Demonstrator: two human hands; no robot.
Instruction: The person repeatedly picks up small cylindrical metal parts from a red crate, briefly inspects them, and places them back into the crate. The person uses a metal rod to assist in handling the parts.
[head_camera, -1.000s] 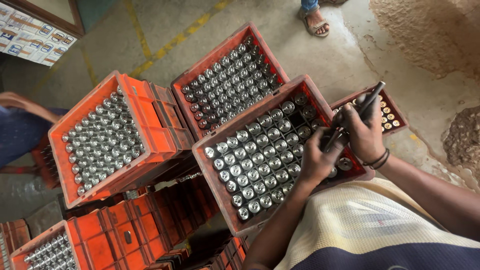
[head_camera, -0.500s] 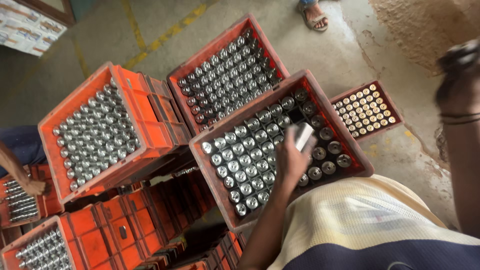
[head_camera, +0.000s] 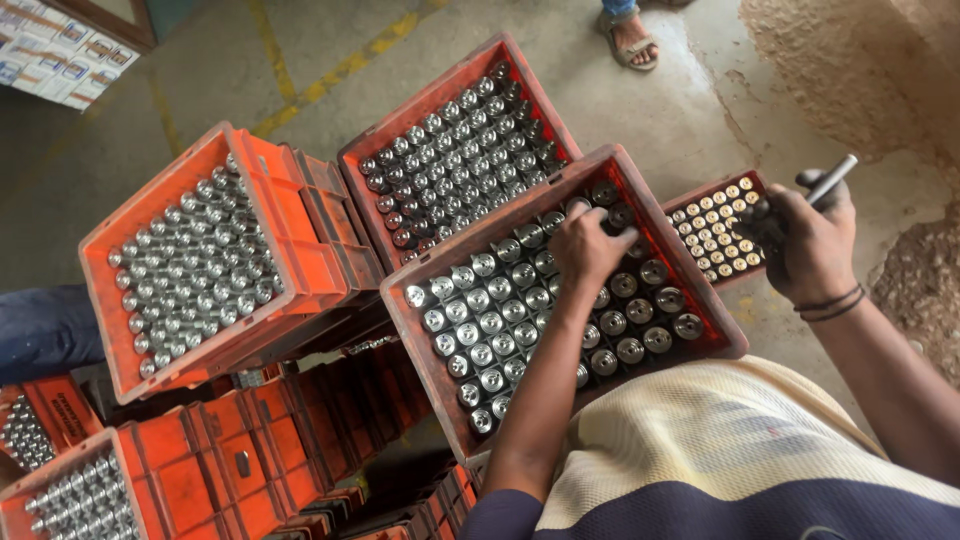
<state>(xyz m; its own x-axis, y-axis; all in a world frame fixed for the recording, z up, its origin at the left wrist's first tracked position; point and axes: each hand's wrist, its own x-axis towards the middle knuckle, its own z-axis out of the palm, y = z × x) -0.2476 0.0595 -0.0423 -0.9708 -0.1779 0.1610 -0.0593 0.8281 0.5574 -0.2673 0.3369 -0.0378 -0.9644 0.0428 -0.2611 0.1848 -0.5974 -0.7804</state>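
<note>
A red plastic crate (head_camera: 720, 335) in front of me holds rows of round, shiny metal parts (head_camera: 480, 325) standing on end. My left hand (head_camera: 588, 248) reaches into its far end, fingers curled down around one metal part in the back rows. My right hand (head_camera: 805, 245) hovers to the right, above a smaller dark red tray (head_camera: 745, 185) of small pale-topped pieces. It grips a dark rod-like tool with a silvery tip (head_camera: 832, 180). Two dark bands circle that wrist.
Two more red crates (head_camera: 300, 250) (head_camera: 525, 75) full of similar metal parts stand to the left and behind, on stacked red crates (head_camera: 200, 480). Another person's sandalled foot (head_camera: 630, 35) is on the concrete floor at the top. A blue-clad limb (head_camera: 45, 330) shows at left.
My left hand has moved from the crate's middle to its far end. My right hand, raised at the frame's right edge before, has come down over the small tray with the tool.
</note>
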